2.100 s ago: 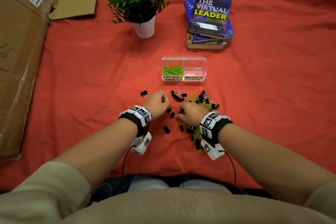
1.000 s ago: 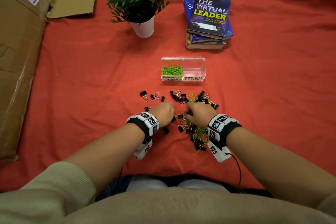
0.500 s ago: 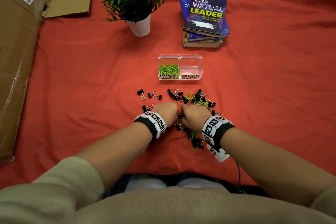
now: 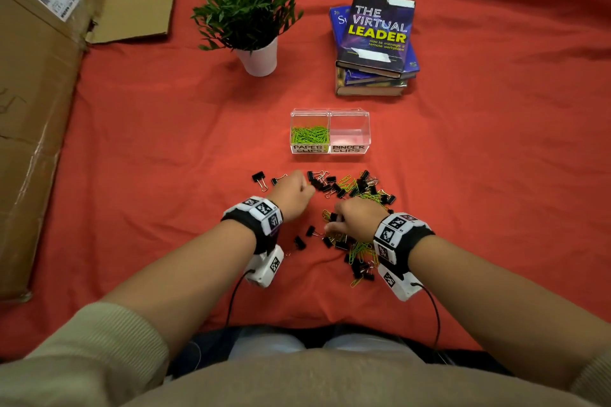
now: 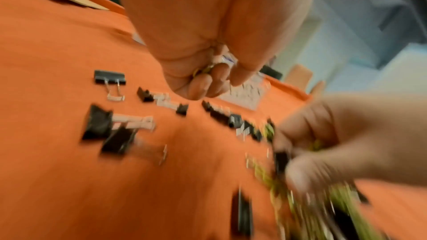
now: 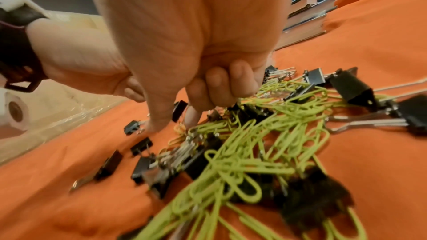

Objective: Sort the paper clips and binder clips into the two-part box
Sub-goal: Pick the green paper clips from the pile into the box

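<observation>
Both hands work at the heap of clips (image 4: 355, 225) on the red cloth (image 4: 148, 175), just in front of the two-part box (image 4: 330, 151). Curled into a loose fist, the left hand (image 4: 292, 193) sits at the heap's left edge; the left wrist view shows a bit of yellow-green wire (image 5: 203, 70) caught between its curled fingers, most likely a paper clip. Close by on its right, the right hand (image 4: 355, 220) is down in the heap with its outer fingers folded into the palm, while thumb (image 6: 159, 116) and forefinger reach into the tangle beside a black binder clip (image 6: 179, 109); whether they actually pinch anything I cannot tell.

Green paper clips (image 4: 309, 135) already fill the box's left compartment, labelled PAPER CLIPS. Its right compartment, labelled BINDER CLIPS, shows only clear plastic. A few binder clips (image 4: 259, 178) lie scattered left of the heap.

Beyond the box stand a potted plant (image 4: 246, 10) and a stack of books (image 4: 375, 43). Flattened cardboard (image 4: 36, 109) lies far to the box's left.
</observation>
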{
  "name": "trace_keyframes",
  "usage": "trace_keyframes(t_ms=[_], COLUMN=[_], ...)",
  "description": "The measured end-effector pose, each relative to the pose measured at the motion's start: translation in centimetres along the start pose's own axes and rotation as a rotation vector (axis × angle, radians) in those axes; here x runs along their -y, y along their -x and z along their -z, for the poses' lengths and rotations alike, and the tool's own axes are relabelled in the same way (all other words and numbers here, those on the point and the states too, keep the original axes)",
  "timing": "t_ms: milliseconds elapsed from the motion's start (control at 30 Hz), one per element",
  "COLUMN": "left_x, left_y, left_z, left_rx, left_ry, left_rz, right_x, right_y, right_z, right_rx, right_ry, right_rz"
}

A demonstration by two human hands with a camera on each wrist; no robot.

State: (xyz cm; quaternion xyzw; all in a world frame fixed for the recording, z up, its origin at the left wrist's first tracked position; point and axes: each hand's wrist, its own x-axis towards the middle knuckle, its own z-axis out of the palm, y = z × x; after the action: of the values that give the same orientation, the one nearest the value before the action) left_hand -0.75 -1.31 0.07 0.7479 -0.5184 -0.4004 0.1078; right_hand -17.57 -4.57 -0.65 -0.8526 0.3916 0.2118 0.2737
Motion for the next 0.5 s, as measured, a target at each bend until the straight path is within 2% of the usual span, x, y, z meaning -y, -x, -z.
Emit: trace_keyframes(t_ms=[133, 267, 400, 500], left_x=[-1.8, -4.2, -5.3, -5.3], left_y=[-2.3, -5.5, -8.1, -8.9], left_z=[3.3, 5.9, 6.7, 6.4], left_rx=[-0.111, -0.172, -0.075, -0.012], left_ry=[0.114, -0.009, -0.280, -0.383], left_rz=[-0.006, -0.073, -0.110, -0.145], right_x=[-1.0, -2.1, -2.7, -2.7], right_y=[0.0, -0.4, -1.1, -2.7], right_z=[1.8, 4.6, 8.4, 11.2], right_rx=[-0.068, -0.075, 0.009, -0.040], right_ry=[-0.319, -0.489, -0.605, -0.620], right_rz=[-0.094, -0.201, -0.232, -0.184])
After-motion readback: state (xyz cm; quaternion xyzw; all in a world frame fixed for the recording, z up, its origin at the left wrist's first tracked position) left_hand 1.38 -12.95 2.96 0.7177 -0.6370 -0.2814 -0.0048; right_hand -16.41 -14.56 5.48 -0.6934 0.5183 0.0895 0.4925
